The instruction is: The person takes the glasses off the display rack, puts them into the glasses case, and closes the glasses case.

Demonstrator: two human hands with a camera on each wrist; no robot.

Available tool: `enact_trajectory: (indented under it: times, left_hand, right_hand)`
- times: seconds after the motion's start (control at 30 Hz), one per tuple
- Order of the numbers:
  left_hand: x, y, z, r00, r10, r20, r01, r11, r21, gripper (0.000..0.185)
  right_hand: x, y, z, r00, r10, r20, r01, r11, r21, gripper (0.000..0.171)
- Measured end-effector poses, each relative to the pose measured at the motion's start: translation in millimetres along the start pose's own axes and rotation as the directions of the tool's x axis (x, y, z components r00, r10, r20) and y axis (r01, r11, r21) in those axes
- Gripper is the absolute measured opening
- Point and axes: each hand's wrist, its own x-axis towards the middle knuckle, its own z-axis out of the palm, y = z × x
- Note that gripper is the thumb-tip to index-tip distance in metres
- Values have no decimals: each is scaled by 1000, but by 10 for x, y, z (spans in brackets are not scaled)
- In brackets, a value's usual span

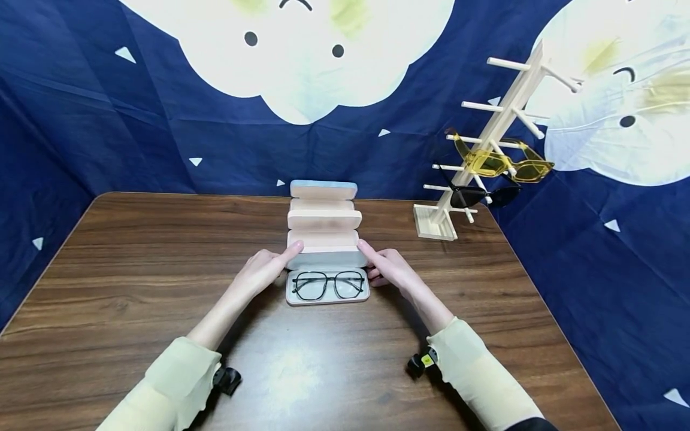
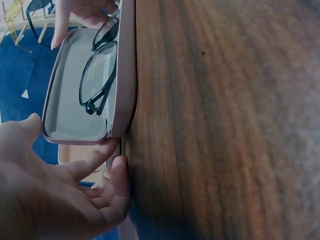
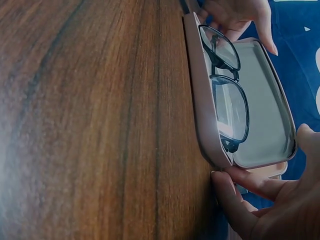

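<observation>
at the centre of the counter (image 1: 135, 269) the black-framed glasses (image 1: 327, 284) already lie in the open glasses case (image 1: 327, 296). left hand (image 1: 264, 269) and right hand (image 1: 390, 269) flank its raised lid (image 1: 326, 239), each grip spread with fingertips touching; closing looks left.

wooden table (image 1: 135, 287) carries glasses case (image 1: 327, 239) (open) and rack (image 1: 485, 149).

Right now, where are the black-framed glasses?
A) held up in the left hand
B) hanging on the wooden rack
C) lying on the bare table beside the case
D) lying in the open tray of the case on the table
D: the black-framed glasses lie inside the open tray of the case, with the left hand and right hand at its two ends.
</observation>
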Motion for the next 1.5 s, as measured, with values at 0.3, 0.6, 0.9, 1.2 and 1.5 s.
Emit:
enact_trajectory:
  times: [0.3,0.6,0.9,1.2,1.5]
  left_hand:
    - [2,2,-23,999,8,35,-8,1000,-5,90]
    - [3,-20,-26,995,49,83,-47,998,-35,65]
    - [-38,-67,-34,982,144,120,-135,988,-77,63]
    - [-22,-133,-23,966,225,125,-216,973,-77,70]
    - [-13,-160,-44,953,283,104,-280,959,-45,51]
  right_hand:
    - [-19,-21,-9,1000,5,-3,-5,1000,-21,68]
    - [-37,0,-34,999,14,34,-14,1000,-7,66]
    - [-58,30,-77,993,-30,114,28,999,22,59]
    - [-53,60,-94,988,-52,144,51,999,11,54]
    - [-62,84,-96,981,-82,177,83,997,0,50]
